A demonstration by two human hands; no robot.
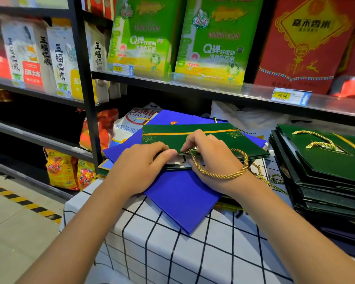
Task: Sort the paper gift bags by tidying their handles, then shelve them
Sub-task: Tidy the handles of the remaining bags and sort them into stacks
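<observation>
**Green bag handled atop the blue pile**

Pinched green gift bag (205, 138) at its near edge with left hand (139, 162), atop blue bags (182, 197) on checked tablecloth (172, 249). Curled right hand (211, 154) on same edge, gold cord handle (223, 175) looped over wrist. Stacked green bags (324, 169) lay right.

green rice bags (176, 39) on shelf | price tag (282, 96) | checked tablecloth (172, 249)

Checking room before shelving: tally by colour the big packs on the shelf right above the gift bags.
Green packs: 2
Red packs: 1 (more red at the right edge is cut off, so it is not counted)
Total: 3
</observation>
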